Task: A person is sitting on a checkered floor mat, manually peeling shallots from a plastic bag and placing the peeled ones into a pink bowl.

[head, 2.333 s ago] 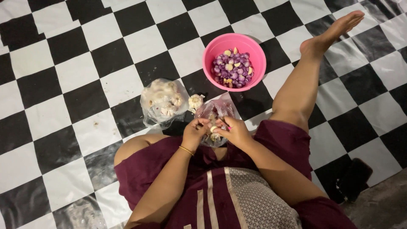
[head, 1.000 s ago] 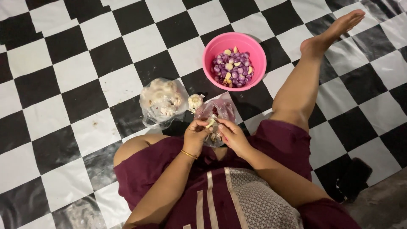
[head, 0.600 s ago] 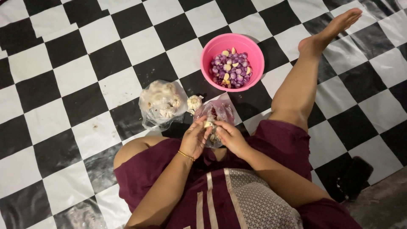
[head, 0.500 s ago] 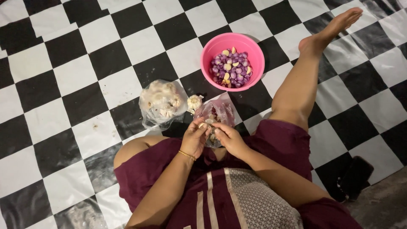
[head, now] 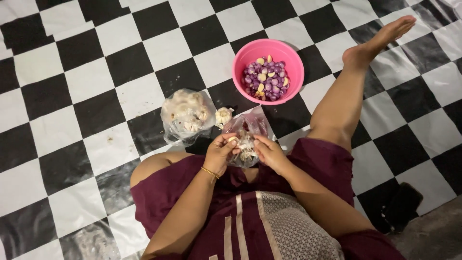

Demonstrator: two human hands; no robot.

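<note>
Pinching garlic clove (head: 233, 139) between fingertips: left hand (head: 219, 154), fingers curled. Right hand (head: 269, 153) just right, fingers bent, touching clear bag of peels (head: 248, 132); grip unclear. Clove's long axis indistinct. Pink bowl (head: 240, 60) far; garlic bag (head: 185, 115) left.

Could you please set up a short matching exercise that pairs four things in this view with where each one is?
Things:
1. pink bowl
2. bag of garlic bulbs
3. loose garlic bulb
4. small clove

Places:
A. at the left hand's fingertips
B. on the floor between the two clear bags
C. beside the outstretched leg, holding purple and pale peeled pieces
D. on the floor ahead of the left knee

Pairs: 1-C, 2-D, 3-B, 4-A
</note>
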